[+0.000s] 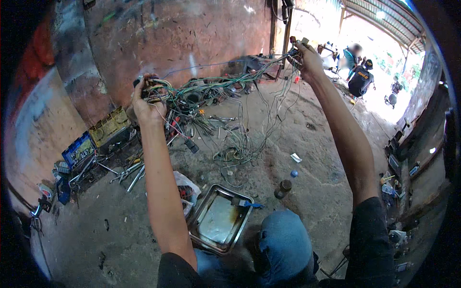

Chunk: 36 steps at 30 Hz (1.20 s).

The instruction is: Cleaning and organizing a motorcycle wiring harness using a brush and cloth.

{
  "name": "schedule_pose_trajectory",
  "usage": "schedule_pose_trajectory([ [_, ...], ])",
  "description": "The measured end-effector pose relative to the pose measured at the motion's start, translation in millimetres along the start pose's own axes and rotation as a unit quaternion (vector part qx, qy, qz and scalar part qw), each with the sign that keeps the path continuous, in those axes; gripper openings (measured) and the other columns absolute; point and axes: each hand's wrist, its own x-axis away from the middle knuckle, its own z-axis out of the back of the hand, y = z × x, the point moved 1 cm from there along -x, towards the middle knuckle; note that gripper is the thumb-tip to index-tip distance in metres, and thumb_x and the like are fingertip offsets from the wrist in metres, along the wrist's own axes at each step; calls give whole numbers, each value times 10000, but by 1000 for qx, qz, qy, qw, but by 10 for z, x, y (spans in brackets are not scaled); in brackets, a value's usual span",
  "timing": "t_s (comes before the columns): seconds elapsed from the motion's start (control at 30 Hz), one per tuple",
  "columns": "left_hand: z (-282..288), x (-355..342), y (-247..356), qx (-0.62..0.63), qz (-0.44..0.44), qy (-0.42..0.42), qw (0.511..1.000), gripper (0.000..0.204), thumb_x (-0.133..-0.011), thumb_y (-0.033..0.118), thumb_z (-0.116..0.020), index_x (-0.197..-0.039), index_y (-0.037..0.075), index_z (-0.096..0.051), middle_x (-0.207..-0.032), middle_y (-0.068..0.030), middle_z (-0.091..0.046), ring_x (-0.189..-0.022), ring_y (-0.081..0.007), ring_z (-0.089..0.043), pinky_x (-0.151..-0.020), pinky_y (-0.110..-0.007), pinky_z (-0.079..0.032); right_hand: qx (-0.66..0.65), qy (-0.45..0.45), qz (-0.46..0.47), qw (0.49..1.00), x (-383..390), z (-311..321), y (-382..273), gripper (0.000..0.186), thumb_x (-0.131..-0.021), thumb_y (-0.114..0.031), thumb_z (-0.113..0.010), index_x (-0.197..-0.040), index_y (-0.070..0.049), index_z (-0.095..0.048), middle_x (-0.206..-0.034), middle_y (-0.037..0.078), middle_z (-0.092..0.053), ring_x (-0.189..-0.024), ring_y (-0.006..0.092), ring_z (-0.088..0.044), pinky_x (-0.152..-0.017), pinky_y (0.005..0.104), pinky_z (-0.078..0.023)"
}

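Observation:
A wiring harness (216, 85) of green, black and other coloured wires stretches between my raised hands. My left hand (148, 109) is closed around a bunched end with multicoloured wires. Farther away and higher, my right hand (307, 61) grips the other end, where several connectors show by the fingers. Loose wires droop from the span, and their lower ends gather in a tangle (235, 152) near the floor. Below my left hand dangles a black connector (191, 145). A thin blue wire arcs over the harness near the wall.
A metal tray (196, 227) with a blue-handled brush (246, 203) lies before my knee. Near it stands a dark bottle (283, 188). Wrenches (136, 177) and a yellow-topped case (110, 127) are at the left wall. People (361, 80) sit at the far right.

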Motion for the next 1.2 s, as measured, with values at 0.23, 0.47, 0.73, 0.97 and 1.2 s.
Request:
schedule_pose_trajectory([
  [0.23, -73, 13, -34, -30, 82, -107, 990, 180, -950, 148, -594, -1056, 17, -658, -1031, -123, -691, -817, -210, -664, -645, -309, -562, 31, 6, -12, 999, -201, 253, 136, 236, -984, -227, -650, -1158, -68, -657, -895, 25, -609, -768, 124, -586, -718, 328, -588],
  [0.47, -457, 113, 134, -20, 65, -144, 987, 152, -889, 32, -628, -1011, -48, -671, -1011, -166, -699, -991, -280, -670, -867, -389, -565, 33, -45, 29, 998, -183, 303, -30, 271, -1005, -241, -612, -1149, -12, -618, -981, 47, -624, -879, 147, -626, -796, 307, -518],
  [0.73, -583, 242, 384, -62, 161, -268, 948, 316, -880, 50, -644, -1171, -66, -604, -1076, -172, -692, -1025, -292, -661, -857, -384, -574, 81, -99, -12, 992, 431, 223, 172, 236, -984, -242, -635, -1119, -50, -654, -1021, 47, -618, -939, 152, -574, -802, 299, -506],
  [0.97, -711, 417, 844, 18, 197, -239, 951, 293, -859, -33, -603, -1141, -101, -564, -914, -90, -558, -877, -209, -544, -806, -296, -483, -2, -98, -179, 979, 1420, 141, 486, 262, -940, -228, -667, -1135, -56, -636, -1035, 40, -617, -947, 165, -565, -851, 329, -496],
  [1.2, -381, 1200, 1148, -186, 104, -61, 975, 407, -917, -11, -574, -1284, -118, -433, -906, -57, -461, -784, -121, -447, -695, -244, -419, 50, -265, -325, 906, 2928, 490, 942, 222, -894, -147, -725, -1071, -91, -604, -1033, 4, -636, -952, 114, -596, -893, 299, -485],
])
